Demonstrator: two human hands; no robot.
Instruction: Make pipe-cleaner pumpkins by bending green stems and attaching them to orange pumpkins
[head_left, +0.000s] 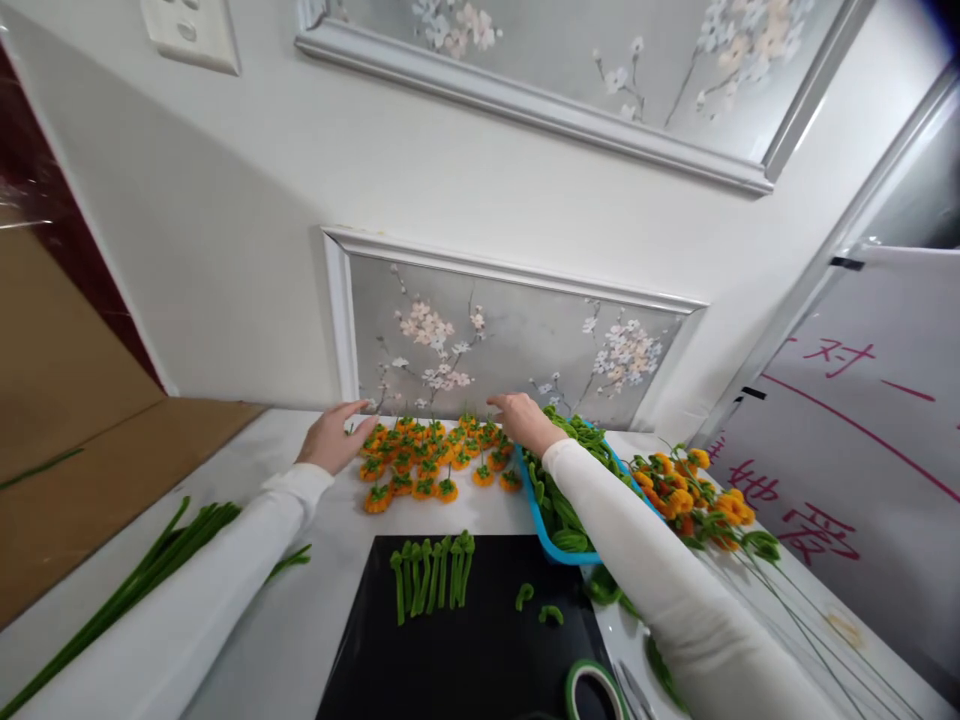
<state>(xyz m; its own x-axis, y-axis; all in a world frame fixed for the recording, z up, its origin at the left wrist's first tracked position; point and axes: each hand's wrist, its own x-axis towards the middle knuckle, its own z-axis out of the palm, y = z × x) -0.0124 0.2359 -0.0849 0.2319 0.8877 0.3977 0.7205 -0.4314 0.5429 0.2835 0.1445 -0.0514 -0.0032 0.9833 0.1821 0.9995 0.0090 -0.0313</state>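
My left hand (335, 437) reaches to the left edge of a cluster of small orange flower heads (424, 488) with green bases and thin upright stems. Its thumb and fingers are apart, with nothing between them. At the back right of the cluster is my right hand (525, 422), fingers stretched leftward over the flowers, nothing visible in it. Beneath my right wrist stands a blue basket (541, 535) of green fuzzy leaf pieces (559, 500). In front, a black mat (442, 670) carries a row of green fuzzy stems (431, 575) and two curled green pieces (551, 614).
Green tape (574, 690) and scissors (634, 690) lie at the mat's lower right. Finished orange flowers (686, 490) with long wires rest on the right. Long green pipe cleaners (165, 560) lie at left, near brown cardboard (97, 470). A panelled wall (247, 300) bounds the table's back.
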